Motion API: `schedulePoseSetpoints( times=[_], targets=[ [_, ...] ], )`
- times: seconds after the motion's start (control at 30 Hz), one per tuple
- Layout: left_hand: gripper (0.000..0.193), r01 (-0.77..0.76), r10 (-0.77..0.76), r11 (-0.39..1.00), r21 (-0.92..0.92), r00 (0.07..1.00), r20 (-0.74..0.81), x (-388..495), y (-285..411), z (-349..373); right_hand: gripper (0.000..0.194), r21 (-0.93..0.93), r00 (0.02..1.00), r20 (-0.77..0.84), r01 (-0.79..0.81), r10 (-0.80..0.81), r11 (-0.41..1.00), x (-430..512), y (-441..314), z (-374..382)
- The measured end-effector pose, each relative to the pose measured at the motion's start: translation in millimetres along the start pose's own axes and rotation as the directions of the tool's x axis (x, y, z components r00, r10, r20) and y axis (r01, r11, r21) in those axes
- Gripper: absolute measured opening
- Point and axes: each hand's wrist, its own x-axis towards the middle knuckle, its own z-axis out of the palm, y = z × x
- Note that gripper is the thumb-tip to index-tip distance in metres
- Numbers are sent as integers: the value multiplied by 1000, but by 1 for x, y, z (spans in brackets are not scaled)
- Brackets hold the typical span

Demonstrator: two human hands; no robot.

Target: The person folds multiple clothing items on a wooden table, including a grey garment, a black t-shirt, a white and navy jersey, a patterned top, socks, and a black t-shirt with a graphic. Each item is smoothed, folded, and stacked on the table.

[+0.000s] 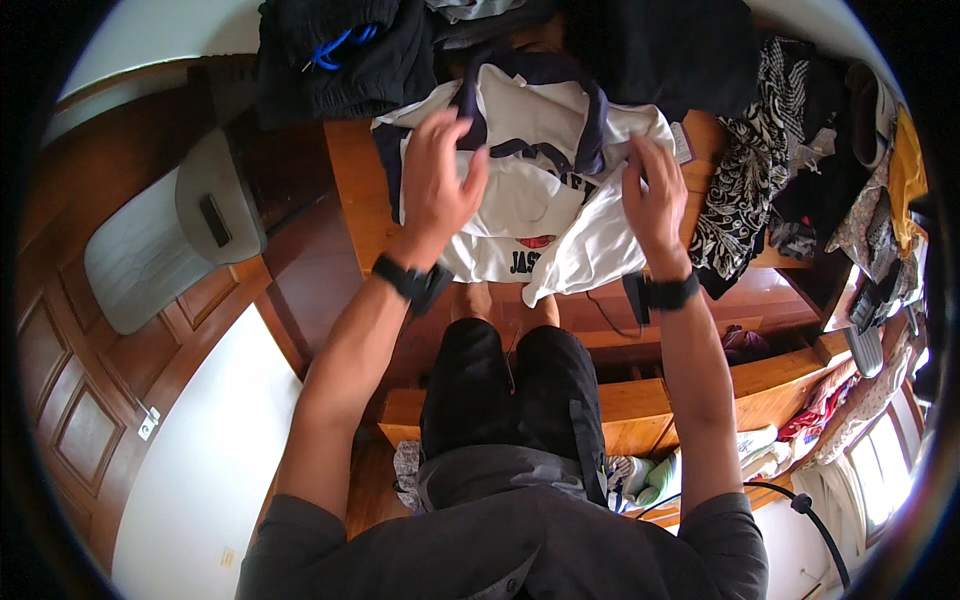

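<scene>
A white hooded sweatshirt (517, 195) with a navy-edged hood, navy trim and dark lettering lies spread on a wooden table (346, 187), its lower part hanging over the near edge. Over its left side is my left hand (441, 180), fingers apart and curled a little, holding nothing that shows. My right hand (656, 184) is at the garment's right side, near a sleeve, fingers bent downward. Whether its fingertips pinch the cloth cannot be told. Both wrists wear black bands.
Black clothing with a blue drawstring (341, 52) lies at the back left, more dark cloth (667, 52) at the back right. Patterned black-and-white fabric (742, 172) hangs to the right. A grey plastic chair (172, 232) stands at left. A black cable (611, 315) runs below the table edge.
</scene>
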Motion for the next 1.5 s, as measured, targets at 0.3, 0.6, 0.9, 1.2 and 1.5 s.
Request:
schedulePoseSetpoints(
  times=[0.3, 0.6, 0.9, 1.2, 1.5],
  targets=[
    [43, 604, -312, 794, -70, 503, 806, -156, 82, 4, 24, -99, 738, 562, -387, 373, 917, -106, -31, -40],
    [24, 558, -443, 829, -42, 699, 561, -145, 117, 20, 49, -209, 835, 541, 16, 102, 978, -21, -17, -37],
    [25, 735, -744, 395, -551, 608, 278, -81, 35, -39, 35, -351, 742, 617, -39, 262, 936, 20, 4, -43],
    [63, 367, -444, 883, 292, 855, 267, -59, 37, -2, 27, -206, 856, -66, -514, 512, 833, -49, 46, -27],
    [34, 409, -320, 912, -20, 743, 587, -23, 33, 48, 39, -323, 592, 396, -626, 702, 710, -121, 17, -49]
  ],
)
